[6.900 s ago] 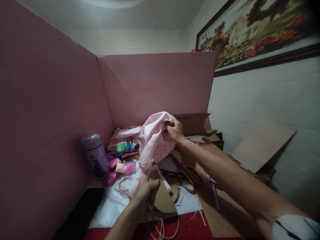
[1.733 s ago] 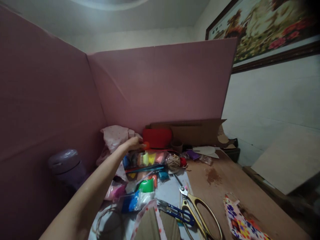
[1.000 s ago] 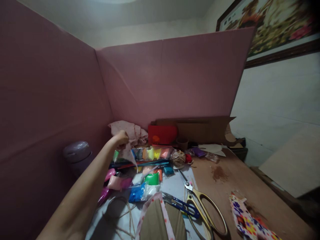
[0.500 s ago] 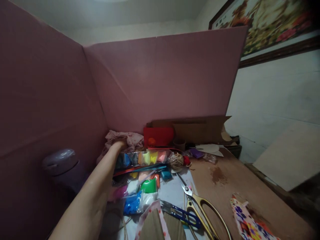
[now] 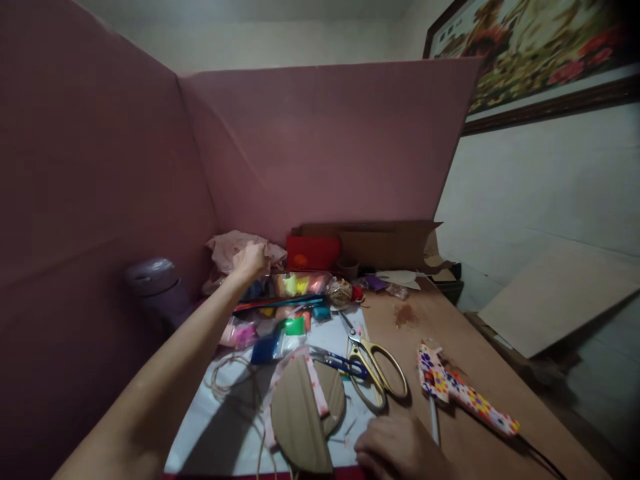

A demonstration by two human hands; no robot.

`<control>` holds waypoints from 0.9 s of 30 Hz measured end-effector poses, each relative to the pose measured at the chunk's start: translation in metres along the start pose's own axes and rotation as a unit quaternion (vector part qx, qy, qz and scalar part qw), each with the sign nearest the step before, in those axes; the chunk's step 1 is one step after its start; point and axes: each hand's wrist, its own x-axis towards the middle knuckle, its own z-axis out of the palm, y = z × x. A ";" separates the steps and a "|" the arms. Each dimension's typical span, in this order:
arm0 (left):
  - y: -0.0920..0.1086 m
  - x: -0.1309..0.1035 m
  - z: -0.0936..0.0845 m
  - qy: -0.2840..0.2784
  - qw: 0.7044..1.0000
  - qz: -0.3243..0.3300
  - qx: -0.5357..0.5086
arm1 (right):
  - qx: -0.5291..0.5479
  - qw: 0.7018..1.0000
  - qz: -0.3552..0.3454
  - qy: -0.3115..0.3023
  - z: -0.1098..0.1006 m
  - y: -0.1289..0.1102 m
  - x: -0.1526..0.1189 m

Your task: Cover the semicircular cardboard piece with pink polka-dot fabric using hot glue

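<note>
Far out at the back left, my left hand (image 5: 253,259) is closed against a crumpled pale pink cloth (image 5: 227,248); its fingers look wrapped round something, likely a fold of that cloth. My right hand (image 5: 395,443) rests low at the front with its fingers curled, and what they hold, if anything, is hidden. Round cardboard pieces (image 5: 297,413) with a pink dotted fabric strip (image 5: 316,387) lie just left of it. Gold-handled scissors (image 5: 377,373) and blue snips (image 5: 345,363) are beyond them. A flower-patterned glue gun (image 5: 465,393) lies to the right.
Bags of coloured clay (image 5: 293,327) and a twine ball (image 5: 340,292) lie mid-table. Loose twine (image 5: 227,380) is on the white sheet. A purple lidded container (image 5: 157,287) stands left. Cardboard (image 5: 390,247) and a red packet (image 5: 313,252) line the back.
My left hand has risen from the cloth area and now shows as a closed fist. My right hand has come into view at the bottom. The view has shifted, showing more of the near table.
</note>
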 end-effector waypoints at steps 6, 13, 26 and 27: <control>0.021 -0.085 -0.012 -0.027 0.995 0.063 -0.071 | 0.152 0.979 0.133 -0.003 -0.023 -0.026 0.014; -0.010 -0.166 0.012 -0.073 0.987 0.038 -0.141 | 0.114 0.982 0.148 -0.002 -0.028 -0.050 0.040; -0.016 -0.193 0.073 -0.095 0.904 -0.046 -0.414 | 0.032 0.986 0.150 0.060 0.032 -0.049 0.058; -0.016 -0.194 0.074 -0.106 0.894 -0.050 -0.432 | 0.030 0.986 0.152 0.060 0.033 -0.049 0.057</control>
